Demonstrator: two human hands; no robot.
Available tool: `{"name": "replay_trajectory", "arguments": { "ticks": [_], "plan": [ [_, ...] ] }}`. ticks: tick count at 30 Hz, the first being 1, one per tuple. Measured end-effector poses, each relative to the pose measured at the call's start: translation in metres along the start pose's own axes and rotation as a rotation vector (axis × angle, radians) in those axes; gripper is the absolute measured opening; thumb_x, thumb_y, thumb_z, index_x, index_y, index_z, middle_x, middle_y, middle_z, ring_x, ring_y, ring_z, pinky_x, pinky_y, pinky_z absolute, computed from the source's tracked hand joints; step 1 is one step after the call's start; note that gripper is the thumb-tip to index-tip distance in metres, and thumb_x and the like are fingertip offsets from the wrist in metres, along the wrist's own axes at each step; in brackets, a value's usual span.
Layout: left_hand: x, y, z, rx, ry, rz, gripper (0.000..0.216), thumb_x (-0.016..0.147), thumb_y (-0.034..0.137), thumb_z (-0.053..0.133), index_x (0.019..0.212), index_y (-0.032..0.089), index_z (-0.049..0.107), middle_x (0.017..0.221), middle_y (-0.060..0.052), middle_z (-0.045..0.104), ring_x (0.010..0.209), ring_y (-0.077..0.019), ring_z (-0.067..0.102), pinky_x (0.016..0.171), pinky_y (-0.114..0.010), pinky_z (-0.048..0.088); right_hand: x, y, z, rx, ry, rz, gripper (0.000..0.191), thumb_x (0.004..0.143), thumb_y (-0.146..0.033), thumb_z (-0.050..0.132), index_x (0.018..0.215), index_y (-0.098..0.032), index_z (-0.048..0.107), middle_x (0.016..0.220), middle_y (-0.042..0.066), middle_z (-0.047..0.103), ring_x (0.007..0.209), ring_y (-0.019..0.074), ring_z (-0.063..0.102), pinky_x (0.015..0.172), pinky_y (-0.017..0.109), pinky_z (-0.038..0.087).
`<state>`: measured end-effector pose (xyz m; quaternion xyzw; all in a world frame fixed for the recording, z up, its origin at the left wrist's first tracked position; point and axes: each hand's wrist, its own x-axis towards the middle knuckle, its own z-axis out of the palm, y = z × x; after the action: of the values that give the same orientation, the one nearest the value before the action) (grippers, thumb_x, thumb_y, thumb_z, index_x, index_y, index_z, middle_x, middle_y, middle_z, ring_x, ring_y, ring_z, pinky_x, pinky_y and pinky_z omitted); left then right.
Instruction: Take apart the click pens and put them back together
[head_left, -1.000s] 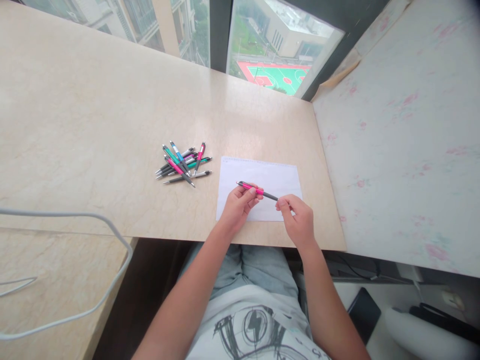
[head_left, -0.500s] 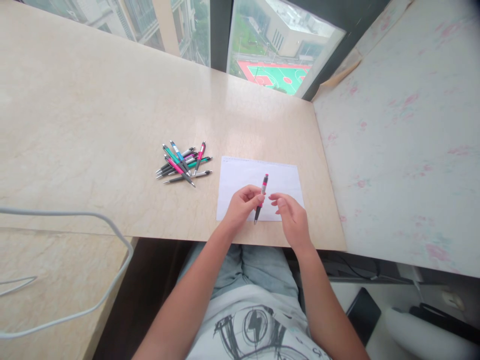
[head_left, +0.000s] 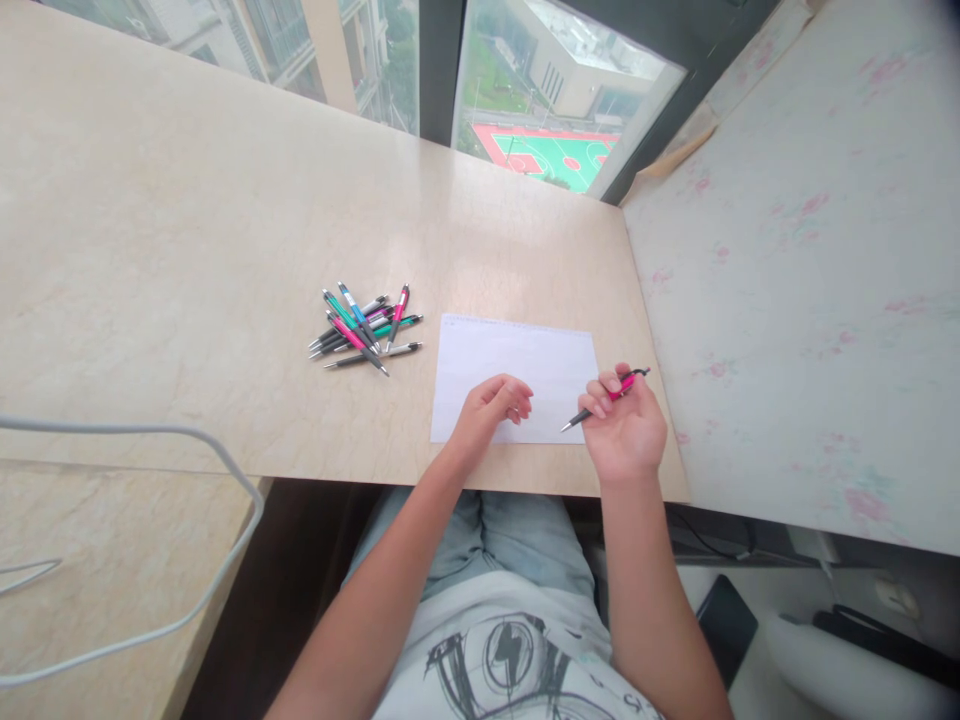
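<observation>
A pink ballpoint pen (head_left: 622, 388) with a dark grip lies across the fingers of my right hand (head_left: 628, 425), held between thumb and fingers. This hand is palm up at the right edge of the paper, and the pen's tip points down to the left. Over the lower middle of the white sheet of paper (head_left: 517, 350) is my left hand (head_left: 491, 410), its fingers loosely curled and nothing in them. A row of small marks runs along the paper's top edge.
Left of the paper lies a pile of several pens (head_left: 364, 325) in pink, green, blue and white. A white cable (head_left: 150, 428) loops over the left side. The desk (head_left: 187, 250) meets a window at the back and a flowered wall (head_left: 787, 300) on the right.
The pink pen has passed from my left hand to my right hand, which has moved right and turned palm up. My left hand has let go and stays over the paper.
</observation>
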<state>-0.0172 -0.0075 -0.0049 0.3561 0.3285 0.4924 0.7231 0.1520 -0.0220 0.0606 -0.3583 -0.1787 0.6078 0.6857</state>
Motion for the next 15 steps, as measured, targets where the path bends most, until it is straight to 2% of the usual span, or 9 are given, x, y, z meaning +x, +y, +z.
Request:
{"name": "replay_trajectory", "arguments": {
  "ticks": [3, 6, 10, 15],
  "plan": [
    [0.0013, -0.001, -0.0019, -0.076, 0.014, -0.018, 0.034, 0.087, 0.05, 0.064, 0.083, 0.017, 0.068, 0.071, -0.003, 0.062, 0.065, -0.0123, 0.055, 0.061, -0.025, 0.042, 0.0, -0.0122, -0.0087, 0.14, -0.048, 0.048, 0.03, 0.089, -0.041, 0.063, 0.07, -0.022, 0.05, 0.055, -0.008, 0.038, 0.045, 0.0074, 0.035, 0.039, 0.02, 0.035],
    [0.0015, -0.0013, -0.0021, -0.072, 0.001, -0.025, 0.031, 0.085, 0.047, 0.066, 0.085, 0.016, 0.068, 0.072, -0.002, 0.061, 0.066, -0.0119, 0.054, 0.062, -0.025, 0.041, -0.0012, -0.0121, -0.0128, 0.223, -0.077, 0.058, 0.04, 0.087, -0.042, 0.064, 0.062, -0.022, 0.039, 0.049, -0.009, 0.03, 0.042, 0.0079, 0.03, 0.037, 0.021, 0.032],
    [0.0013, -0.0015, -0.0016, -0.056, -0.004, -0.025, 0.029, 0.085, 0.045, 0.067, 0.086, 0.016, 0.068, 0.071, -0.002, 0.062, 0.066, -0.0115, 0.054, 0.064, -0.025, 0.041, -0.0017, -0.0089, -0.0127, 0.201, -0.107, 0.063, 0.041, 0.082, -0.039, 0.065, 0.06, -0.022, 0.035, 0.047, -0.009, 0.028, 0.041, 0.008, 0.026, 0.037, 0.022, 0.03],
    [0.0011, -0.0013, -0.0008, -0.05, -0.004, -0.024, 0.029, 0.085, 0.045, 0.067, 0.087, 0.016, 0.068, 0.071, -0.002, 0.063, 0.066, -0.0119, 0.054, 0.064, -0.026, 0.041, -0.0031, -0.0113, -0.0124, 0.077, -0.116, -0.005, 0.039, 0.083, -0.039, 0.061, 0.059, -0.023, 0.036, 0.047, -0.009, 0.025, 0.041, 0.0087, 0.022, 0.037, 0.022, 0.028]
  ]
}}
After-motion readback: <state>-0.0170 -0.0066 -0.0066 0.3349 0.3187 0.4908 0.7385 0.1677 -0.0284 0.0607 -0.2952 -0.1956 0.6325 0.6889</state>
